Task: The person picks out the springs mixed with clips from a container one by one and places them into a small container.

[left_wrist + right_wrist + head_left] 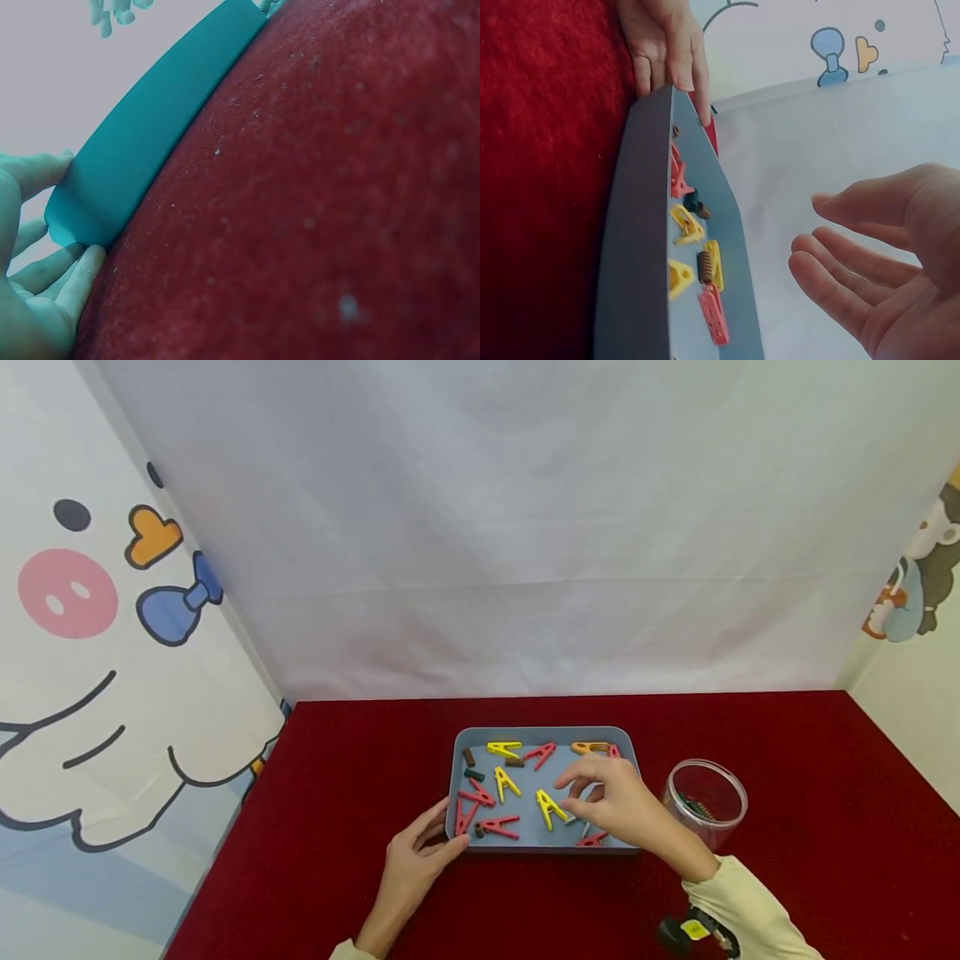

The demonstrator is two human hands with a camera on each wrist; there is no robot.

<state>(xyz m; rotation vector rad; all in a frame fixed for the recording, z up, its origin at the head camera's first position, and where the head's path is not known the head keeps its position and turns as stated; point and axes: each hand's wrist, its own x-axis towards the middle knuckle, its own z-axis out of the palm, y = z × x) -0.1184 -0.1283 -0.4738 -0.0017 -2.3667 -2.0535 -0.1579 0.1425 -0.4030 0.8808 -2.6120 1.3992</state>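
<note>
A grey-blue shallow tray [525, 842] holds several plastic clips and small coil springs. My left hand [416, 860] grips its near left corner, with the thumb and fingers on different sides, as the left wrist view also shows. Over the tray's right part hovers my right hand [611, 802], its fingers loosely bent and parted from the thumb. Nothing shows between them in the right wrist view. Nearest to it lies a yellow clip [550, 810]. Red clips [498, 827] and a brown spring [514, 762] lie farther left. The right hand hides part of the tray.
Right of the tray stands a clear round jar [705, 793] with several springs inside, close to the right forearm. A dark red cloth [360, 752] covers the table. White curtain [525, 527] hangs behind, and cartoon-printed panels [97, 693] stand at the sides.
</note>
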